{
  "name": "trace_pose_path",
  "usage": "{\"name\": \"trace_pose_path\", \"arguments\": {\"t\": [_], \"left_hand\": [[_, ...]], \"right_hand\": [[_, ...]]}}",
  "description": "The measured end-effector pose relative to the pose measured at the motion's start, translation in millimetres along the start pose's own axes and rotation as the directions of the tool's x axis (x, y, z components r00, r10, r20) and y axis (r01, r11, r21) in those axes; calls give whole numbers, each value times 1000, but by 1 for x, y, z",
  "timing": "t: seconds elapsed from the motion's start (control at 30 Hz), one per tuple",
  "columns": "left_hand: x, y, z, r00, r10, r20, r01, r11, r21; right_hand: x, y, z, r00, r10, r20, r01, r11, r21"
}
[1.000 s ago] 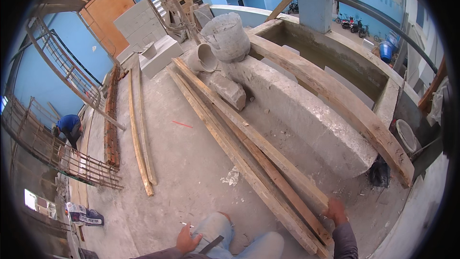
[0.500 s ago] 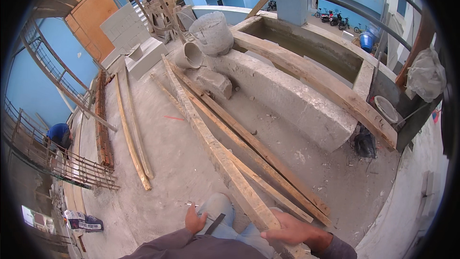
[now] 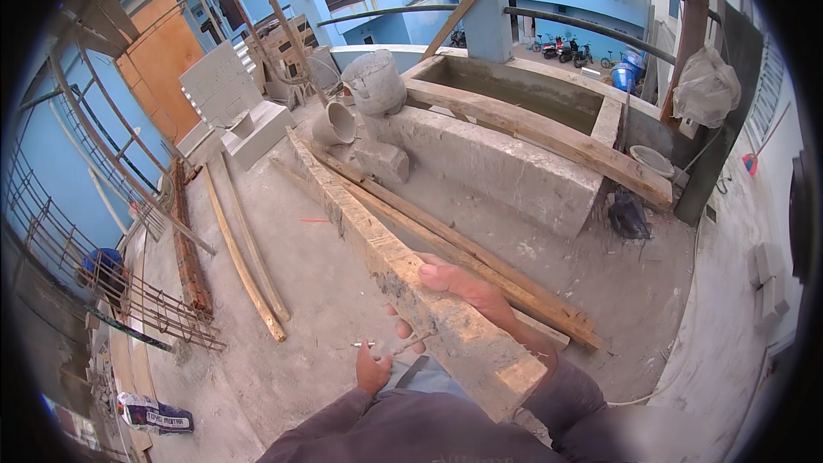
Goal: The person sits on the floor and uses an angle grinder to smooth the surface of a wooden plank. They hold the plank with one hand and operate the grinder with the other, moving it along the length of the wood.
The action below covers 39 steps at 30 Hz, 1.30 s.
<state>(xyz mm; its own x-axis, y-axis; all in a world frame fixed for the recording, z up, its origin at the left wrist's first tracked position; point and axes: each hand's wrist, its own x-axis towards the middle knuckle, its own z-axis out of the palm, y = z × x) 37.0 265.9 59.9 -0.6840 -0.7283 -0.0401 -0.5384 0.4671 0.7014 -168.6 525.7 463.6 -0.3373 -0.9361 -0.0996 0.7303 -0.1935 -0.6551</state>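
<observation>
My right hand (image 3: 467, 285) grips a long, rough wooden beam (image 3: 377, 249) near its close end, thumb on top and fingertips showing at its left side. The beam slants away to the far left, its far end by a tipped bucket (image 3: 336, 125). A thin nail-like piece (image 3: 413, 343) juts out beside the beam's left face. My left hand (image 3: 372, 370) is at my lap, left of the beam, its fingers drawn together on a small white stick too small to name. Under and right of the beam, more timber lengths (image 3: 480, 267) lie on the floor.
Right of the timber runs a concrete ledge (image 3: 497, 159) beside a water-filled trough (image 3: 514, 96). Two wooden strips (image 3: 236, 249) lie to the left, near a rebar cage (image 3: 150, 300). Someone in blue (image 3: 103, 270) bends behind it. A bag (image 3: 154, 413) lies at lower left.
The beam's near end has come up and turned, showing its cut end. My right hand has moved up and left with it. My left hand has shifted slightly right and up.
</observation>
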Motion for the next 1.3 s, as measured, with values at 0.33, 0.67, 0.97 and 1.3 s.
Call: {"name": "trace_pose_path", "arguments": {"t": [0.33, 0.67, 0.97, 1.3], "left_hand": [[-1, -32, -21, 997, 54, -48, -66, 948, -312], [66, 11, -129, 924, -130, -359, -109, 811, -575], [30, 149, -215, 968, 62, -242, -242, 481, -842], [-58, 233, -295, 148, 962, 230, 266, 185, -946]], "right_hand": [[8, 29, 41, 998, -55, -13, 52, 983, -178], [-7, 61, 3, 990, -111, -91, -11, 576, -817], [-41, 106, -77, 983, -118, -141, -128, 113, -985], [-122, 195, -145, 860, -214, -463, -500, -178, -847]]}}
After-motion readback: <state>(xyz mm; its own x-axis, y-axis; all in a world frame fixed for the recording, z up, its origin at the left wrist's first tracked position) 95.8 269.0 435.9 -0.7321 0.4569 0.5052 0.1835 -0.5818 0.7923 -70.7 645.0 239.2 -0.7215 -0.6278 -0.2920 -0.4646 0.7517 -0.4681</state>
